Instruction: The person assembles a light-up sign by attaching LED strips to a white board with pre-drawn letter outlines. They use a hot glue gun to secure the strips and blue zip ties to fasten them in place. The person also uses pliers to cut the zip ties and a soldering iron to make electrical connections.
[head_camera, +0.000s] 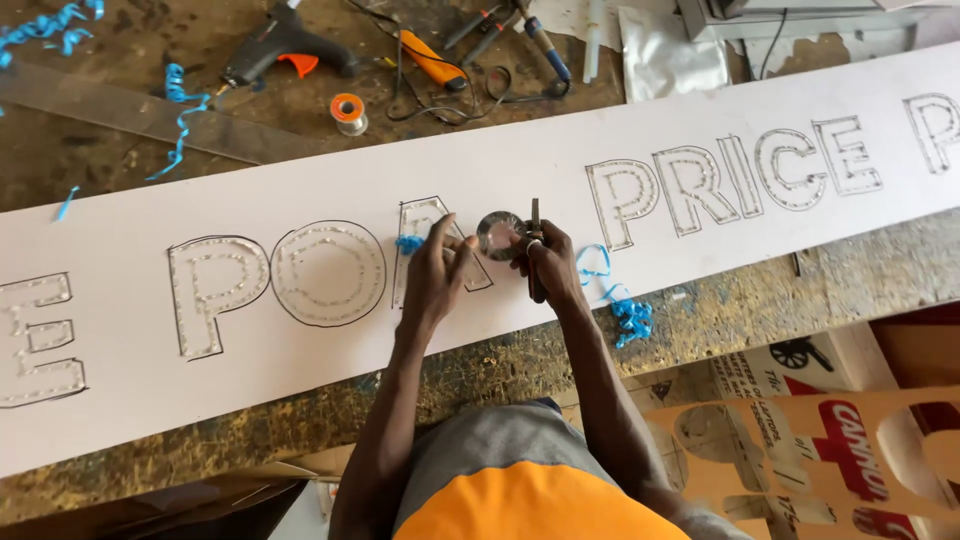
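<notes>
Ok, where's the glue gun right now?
The glue gun lies at the head view's top left, on the workbench behind the white board, beside the orange-rimmed spool.

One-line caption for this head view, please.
Both hands, left hand and right hand, work a tape roll over a long white lettered board.

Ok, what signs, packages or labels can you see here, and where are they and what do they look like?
Sign board: long pale panel lying across the workbench, outlined letters dotted with small holes.
Cardboard box: lower right below the bench, tan with red and black print.
Foil pouch: top, behind the board, silvery, crumpled.
</notes>
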